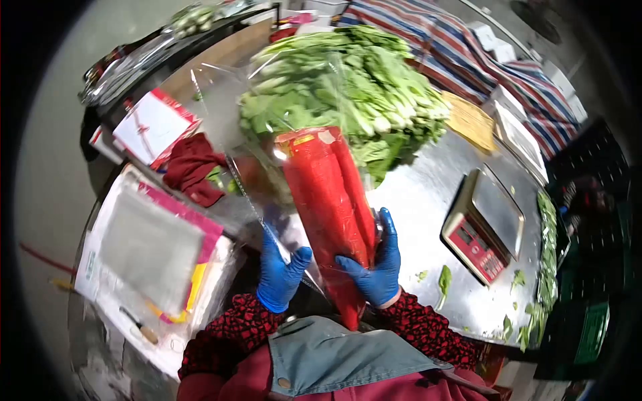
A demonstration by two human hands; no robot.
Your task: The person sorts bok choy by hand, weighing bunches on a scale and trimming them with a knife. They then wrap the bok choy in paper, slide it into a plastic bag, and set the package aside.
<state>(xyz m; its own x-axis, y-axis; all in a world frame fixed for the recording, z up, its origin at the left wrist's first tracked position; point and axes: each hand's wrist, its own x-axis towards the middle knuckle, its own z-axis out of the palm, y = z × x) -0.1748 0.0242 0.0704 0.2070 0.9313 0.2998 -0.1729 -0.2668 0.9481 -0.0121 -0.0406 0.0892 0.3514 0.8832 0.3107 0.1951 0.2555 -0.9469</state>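
Note:
A long red plastic-wrapped bundle (328, 200) lies slantwise in front of my body, its kind not clear. My right hand (378, 262), in a blue glove, grips its lower right side, with the thumb across the front. My left hand (279, 273), also blue-gloved, has the edge of a clear plastic bag (249, 194) between thumb and fingers. The clear film reaches up beside and over the bundle's top; how far it encloses the bundle is hard to tell. Behind them rises a big pile of leafy greens (361, 87) with pale stalks.
A scale (485, 224) with a red panel sits right on the metal table (408, 194). Loose leaves (445, 284) lie near it. At left are a stack of clear bags (150, 247), a dark red cloth (194, 167) and a white-red box (157, 127). Striped cloth (461, 47) lies behind.

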